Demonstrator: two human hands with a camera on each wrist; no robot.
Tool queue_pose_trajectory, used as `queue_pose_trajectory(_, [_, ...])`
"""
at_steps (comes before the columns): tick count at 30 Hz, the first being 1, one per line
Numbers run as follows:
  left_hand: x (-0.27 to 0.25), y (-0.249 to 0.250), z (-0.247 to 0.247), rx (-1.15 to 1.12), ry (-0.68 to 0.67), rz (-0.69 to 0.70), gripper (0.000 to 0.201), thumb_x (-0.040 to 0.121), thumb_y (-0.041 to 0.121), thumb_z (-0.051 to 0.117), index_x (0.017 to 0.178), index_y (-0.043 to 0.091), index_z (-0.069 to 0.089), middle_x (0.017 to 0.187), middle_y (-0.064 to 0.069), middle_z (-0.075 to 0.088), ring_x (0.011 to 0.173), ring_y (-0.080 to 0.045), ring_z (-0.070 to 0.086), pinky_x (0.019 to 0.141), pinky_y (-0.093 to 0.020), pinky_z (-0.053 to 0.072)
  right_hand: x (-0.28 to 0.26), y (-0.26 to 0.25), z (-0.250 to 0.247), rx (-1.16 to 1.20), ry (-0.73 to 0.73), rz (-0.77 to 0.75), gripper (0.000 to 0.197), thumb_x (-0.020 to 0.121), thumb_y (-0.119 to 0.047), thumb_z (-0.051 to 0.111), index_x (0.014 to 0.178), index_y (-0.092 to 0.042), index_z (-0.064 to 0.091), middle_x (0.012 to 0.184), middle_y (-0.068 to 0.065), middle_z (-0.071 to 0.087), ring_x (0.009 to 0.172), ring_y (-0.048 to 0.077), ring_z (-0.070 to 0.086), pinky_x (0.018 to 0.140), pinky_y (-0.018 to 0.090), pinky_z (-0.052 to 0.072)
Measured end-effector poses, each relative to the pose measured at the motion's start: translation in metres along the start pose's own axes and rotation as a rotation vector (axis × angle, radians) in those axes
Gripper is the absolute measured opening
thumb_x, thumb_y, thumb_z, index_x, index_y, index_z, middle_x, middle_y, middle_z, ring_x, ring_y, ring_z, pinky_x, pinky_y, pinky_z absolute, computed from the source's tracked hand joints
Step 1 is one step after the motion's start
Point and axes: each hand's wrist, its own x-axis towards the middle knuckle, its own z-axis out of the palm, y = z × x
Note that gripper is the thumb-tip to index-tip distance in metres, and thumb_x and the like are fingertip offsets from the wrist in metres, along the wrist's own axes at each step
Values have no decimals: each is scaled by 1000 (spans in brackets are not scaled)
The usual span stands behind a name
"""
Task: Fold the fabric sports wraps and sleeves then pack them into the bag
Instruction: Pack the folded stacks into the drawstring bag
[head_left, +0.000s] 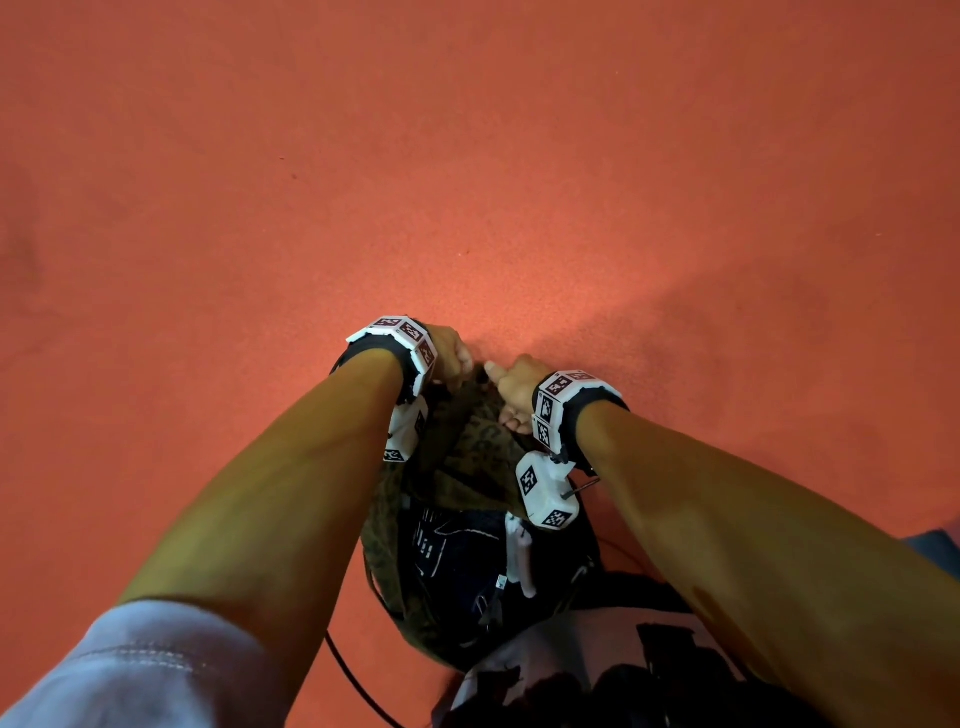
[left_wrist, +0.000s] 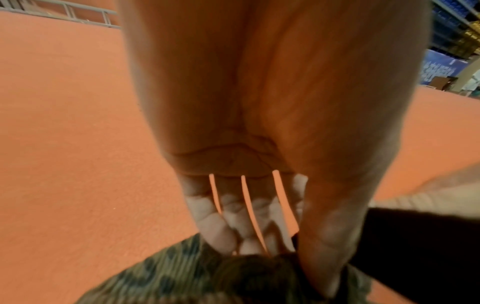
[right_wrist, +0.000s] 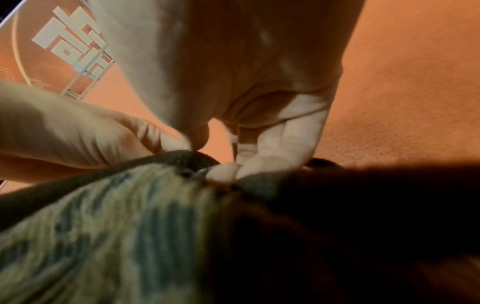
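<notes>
I see both forearms reaching straight out over the orange floor (head_left: 467, 156). My left hand (head_left: 451, 354) and right hand (head_left: 511, 382) almost meet, each pinching the far rim of the camouflage bag (head_left: 387, 514) between thumb and curled fingers (right_wrist: 270, 162). Dark fabric (head_left: 462, 566) lies inside it.

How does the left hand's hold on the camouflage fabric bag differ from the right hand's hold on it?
The left hand grips the far rim of the camouflage-patterned fabric bag on its left side; the right hand grips it on the right. In the wrist views, the left hand's fingers come down side by side onto the edge beside the thumb, while the right hand's fingertips pinch a small bunched bit of rim. Both hold the same far edge, close together above the orange floor.
</notes>
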Motion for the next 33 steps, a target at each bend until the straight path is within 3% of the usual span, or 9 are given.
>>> queue_pose_trajectory(2, [-1, 0, 3, -49, 7, -3, 26, 87, -7, 56, 92, 11, 74, 60, 9, 64, 57, -8, 56, 50, -15, 46, -1, -2, 1, -19, -49, -10, 59, 102, -54, 37, 133, -5, 49, 78, 14, 73, 70, 31, 68, 82, 44, 59])
queue_pose_trajectory(6, [-1, 2, 3, -141, 82, -57, 26, 91, 0, 51, 89, 11, 74, 73, -5, 68, 59, -16, 55, 49, -20, 45, -1, -3, -3, -74, -169, -56, 43, 104, -14, 42, 146, -20, 46, 75, 5, 56, 66, 20, 55, 67, 33, 48])
queue_pose_trajectory(8, [0, 5, 3, -182, 125, -101, 23, 95, 15, 51, 95, 6, 73, 89, -16, 73, 67, -23, 61, 60, -27, 52, -3, -3, -5, -110, -187, -71, 50, 101, -13, 51, 149, -25, 42, 74, -1, 52, 65, 16, 54, 63, 29, 47])
queue_pose_trajectory(11, [1, 2, 3, -227, 136, -118, 35, 96, 42, 55, 93, 10, 69, 84, -8, 70, 75, -25, 63, 74, -34, 52, -3, -4, -4, -165, -199, -91, 40, 99, -20, 59, 139, -16, 53, 74, -2, 53, 66, 14, 53, 61, 27, 45])
queue_pose_trajectory(16, [-1, -9, 0, -123, 122, -41, 19, 90, 24, 69, 72, 19, 70, 65, 3, 64, 72, -20, 57, 68, -29, 47, -6, -4, 0, -123, -128, -97, 6, 101, -14, 53, 96, -15, 54, 71, 3, 52, 62, 14, 49, 59, 27, 43])
queue_pose_trajectory(22, [-20, -20, -5, 69, 386, -157, 32, 94, 29, 58, 68, 11, 61, 64, -3, 63, 59, -20, 56, 49, -25, 37, -1, -3, -7, -221, -41, -43, 28, 96, -10, 48, 113, 7, 61, 99, 23, 71, 77, 27, 56, 69, 39, 46])
queue_pose_trajectory(27, [-31, -44, 0, 22, 447, -246, 32, 96, 30, 59, 77, 6, 66, 68, -7, 65, 52, -15, 53, 45, -25, 36, 3, -2, -12, -219, 24, -35, 27, 94, -14, 53, 102, 7, 66, 102, 27, 72, 75, 29, 61, 72, 41, 54])
queue_pose_trajectory(31, [-45, -57, 12, -36, 462, -253, 32, 96, 32, 60, 80, 5, 66, 76, -13, 68, 60, -25, 55, 55, -28, 41, -9, -6, -16, -262, 0, -33, 30, 96, -19, 52, 116, 2, 59, 109, 22, 70, 99, 37, 69, 91, 46, 56])
queue_pose_trajectory(33, [-53, -61, 20, -69, 492, -253, 31, 95, 32, 61, 78, 7, 61, 75, -13, 63, 63, -26, 51, 60, -31, 40, -18, -8, -16, -313, 5, -39, 27, 96, -22, 51, 109, 0, 61, 104, 17, 71, 93, 34, 69, 83, 40, 58])
